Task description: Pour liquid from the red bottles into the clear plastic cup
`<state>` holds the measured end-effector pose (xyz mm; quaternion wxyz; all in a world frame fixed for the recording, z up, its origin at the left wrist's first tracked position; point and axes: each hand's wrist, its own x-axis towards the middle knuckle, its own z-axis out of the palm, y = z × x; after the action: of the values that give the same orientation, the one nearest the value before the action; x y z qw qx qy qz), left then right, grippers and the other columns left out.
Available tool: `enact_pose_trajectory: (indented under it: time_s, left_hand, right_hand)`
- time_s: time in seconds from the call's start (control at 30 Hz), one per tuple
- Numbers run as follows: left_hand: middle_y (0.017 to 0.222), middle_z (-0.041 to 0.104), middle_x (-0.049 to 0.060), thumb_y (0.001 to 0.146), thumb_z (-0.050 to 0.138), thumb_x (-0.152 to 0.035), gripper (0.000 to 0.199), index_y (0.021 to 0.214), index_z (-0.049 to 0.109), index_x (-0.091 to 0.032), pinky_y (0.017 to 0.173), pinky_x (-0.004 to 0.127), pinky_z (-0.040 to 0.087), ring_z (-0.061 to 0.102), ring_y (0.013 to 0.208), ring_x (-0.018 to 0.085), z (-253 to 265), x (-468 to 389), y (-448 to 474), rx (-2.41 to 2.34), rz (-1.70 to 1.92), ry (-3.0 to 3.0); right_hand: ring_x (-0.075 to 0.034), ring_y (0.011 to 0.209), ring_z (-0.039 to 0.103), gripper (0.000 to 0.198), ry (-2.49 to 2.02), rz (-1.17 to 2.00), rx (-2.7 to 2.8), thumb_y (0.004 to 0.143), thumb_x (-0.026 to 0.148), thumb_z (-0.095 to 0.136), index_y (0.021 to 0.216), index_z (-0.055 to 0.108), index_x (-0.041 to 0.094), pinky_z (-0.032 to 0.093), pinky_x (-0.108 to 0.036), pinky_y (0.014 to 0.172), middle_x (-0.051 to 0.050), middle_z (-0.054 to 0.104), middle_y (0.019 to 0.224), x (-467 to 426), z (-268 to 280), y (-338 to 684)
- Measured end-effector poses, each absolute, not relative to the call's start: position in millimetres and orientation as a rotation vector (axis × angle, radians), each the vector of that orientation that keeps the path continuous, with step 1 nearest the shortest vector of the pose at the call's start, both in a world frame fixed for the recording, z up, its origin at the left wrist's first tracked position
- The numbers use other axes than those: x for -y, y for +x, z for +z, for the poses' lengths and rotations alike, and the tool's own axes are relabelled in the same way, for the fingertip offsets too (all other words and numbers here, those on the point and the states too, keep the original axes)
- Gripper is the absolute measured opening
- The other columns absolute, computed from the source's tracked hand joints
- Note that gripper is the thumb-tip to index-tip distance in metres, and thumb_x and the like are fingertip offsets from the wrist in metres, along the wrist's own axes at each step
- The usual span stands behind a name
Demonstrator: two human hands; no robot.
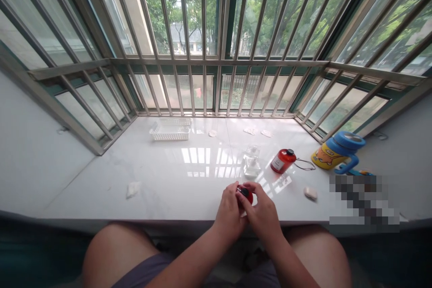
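Note:
Close to the front edge of the white ledge, both of my hands close round a small red bottle (249, 196) with a black cap. My left hand (229, 204) wraps it from the left, and my right hand (261, 207) grips it from the right with the thumb near the cap. The fingers cover much of the bottle. Just beyond them stands a clear glass bottle (252, 166). To its right is another red bottle (282, 161) with a black cap and a pale label, with a thin cord loop (305, 164) beside it.
A white perforated basket (170, 130) sits at the back left. Crumpled white pieces (133, 190) lie about the ledge (162, 189). At right are a pale oval object (310, 193), a blue and yellow flask (334, 150) and a blurred-out patch. Metal bars (216, 63) enclose the ledge.

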<state>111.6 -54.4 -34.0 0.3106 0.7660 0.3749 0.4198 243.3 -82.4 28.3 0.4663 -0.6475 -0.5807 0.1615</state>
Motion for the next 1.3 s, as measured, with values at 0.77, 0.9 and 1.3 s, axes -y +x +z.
enact_pose_trajectory:
  time_s: [0.77, 0.9, 1.3]
  left_hand:
    - [0.151, 0.061, 0.015, 0.078, 0.092, -0.036, 0.086, 0.154, 0.051, -0.028, 0.121, 0.057, 0.05, 0.06, 0.14, 0.036, -18.4, 44.3, 44.6, -0.881, 0.864, 1.943]
    - [0.15, 0.062, 0.015, 0.079, 0.089, -0.031, 0.082, 0.152, 0.052, -0.028, 0.12, 0.058, 0.049, 0.062, 0.138, 0.037, -21.2, 47.4, 67.5, -0.889, 0.855, 1.789]
    - [0.139, 0.066, 0.015, 0.081, 0.085, -0.025, 0.077, 0.15, 0.049, -0.028, 0.11, 0.063, 0.055, 0.066, 0.127, 0.037, -47.6, 54.2, 102.3, -1.114, 1.051, 1.924]
  right_hand:
    - [-0.03, 0.105, 0.076, 0.037, -1.527, 0.547, 1.48, 0.087, 0.055, 0.08, 0.11, 0.071, 0.027, 0.06, -0.043, 0.095, -0.006, 0.079, 0.112, 78.9, 21.0, 275.9]
    - [-0.031, 0.106, 0.076, 0.025, -1.431, 0.513, 1.498, 0.093, 0.049, 0.076, 0.105, 0.075, 0.027, 0.062, -0.044, 0.095, -0.007, 0.08, 0.11, 89.1, 24.7, 243.2]
    - [-0.029, 0.099, 0.074, 0.031, -1.569, 0.341, 1.447, 0.095, 0.056, 0.074, 0.108, 0.072, 0.027, 0.059, -0.044, 0.09, -0.006, 0.077, 0.106, 89.0, 22.6, 247.9]
